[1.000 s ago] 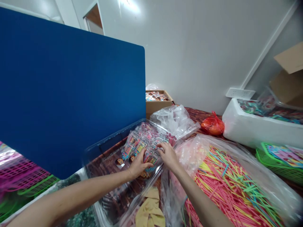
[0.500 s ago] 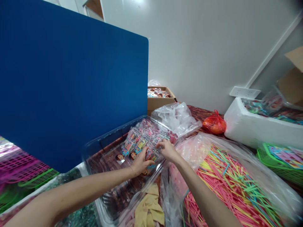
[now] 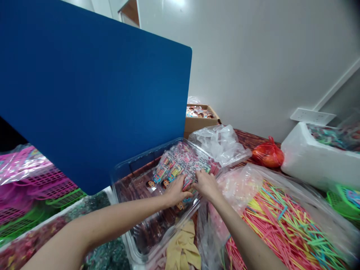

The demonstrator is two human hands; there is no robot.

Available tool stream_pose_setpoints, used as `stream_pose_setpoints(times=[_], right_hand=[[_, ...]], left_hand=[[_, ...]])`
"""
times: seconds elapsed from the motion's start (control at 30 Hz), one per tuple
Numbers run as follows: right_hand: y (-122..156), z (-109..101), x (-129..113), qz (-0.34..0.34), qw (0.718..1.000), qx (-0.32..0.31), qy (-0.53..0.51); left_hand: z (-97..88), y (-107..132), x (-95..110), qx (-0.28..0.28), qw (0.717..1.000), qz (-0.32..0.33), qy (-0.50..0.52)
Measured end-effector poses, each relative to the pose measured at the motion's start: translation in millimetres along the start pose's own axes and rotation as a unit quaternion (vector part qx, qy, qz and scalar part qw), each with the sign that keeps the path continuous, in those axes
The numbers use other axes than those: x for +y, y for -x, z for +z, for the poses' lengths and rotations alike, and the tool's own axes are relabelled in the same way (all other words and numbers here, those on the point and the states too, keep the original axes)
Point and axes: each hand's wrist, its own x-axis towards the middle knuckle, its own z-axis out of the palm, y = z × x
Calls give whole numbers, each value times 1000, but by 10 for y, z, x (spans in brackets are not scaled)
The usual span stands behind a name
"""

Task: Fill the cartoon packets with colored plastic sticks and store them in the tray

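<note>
A clear plastic tray (image 3: pixel 135 247) stands in the middle, its far half holding rows of small see-through packets (image 3: pixel 174 170) with cartoon-figure prints. My left hand (image 3: pixel 177 193) rests on the near side of these packets, fingers stretched forward and thumb spread to the right. Just right of it, my right hand (image 3: pixel 207 184) reaches down over the tray's right side. Its fingers are bent and apart from the thumb, touching the packets. Some packets under both palms are hidden. No packet is visibly lifted by either hand.
A tall blue panel (image 3: pixel 98 93) stands behind the tray's left. Right lie a bag of colourful thin sticks (image 3: pixel 284 225), a red bag (image 3: pixel 268 153) and a white foam box (image 3: pixel 317 157). A cardboard box (image 3: pixel 201 122) stands behind; pink baskets (image 3: pixel 53 185) are stacked left.
The view has shifted left, so things appear farther right. My right hand's fingers have uncurled somewhat and reach lower among the packets. My left hand stays on the packets.
</note>
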Motion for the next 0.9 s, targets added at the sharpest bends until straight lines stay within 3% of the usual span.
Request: stream_pose_setpoints(times=[0.2,0.37,0.53,0.7,0.83,0.9], right_hand=[[-105,21,-25,31,999,-24,23],[-119,5,-31,41,998,-35,17],[-71,40,0,35,999,10,-16],[-55,140,55,24,993,100,-60],[-24,156,35,49,991,119,-37],[-13,144,21,22,991,133,0]], left_hand=[[-224,134,151,-36,994,-14,-100],[-415,331,109,-99,971,-45,-214],[-258,176,66,-163,944,-71,-278],[-30,-101,110,-178,939,-64,-288],[-49,-179,94,-171,943,-50,-282],[-109,-160,78,-169,944,-44,-281]])
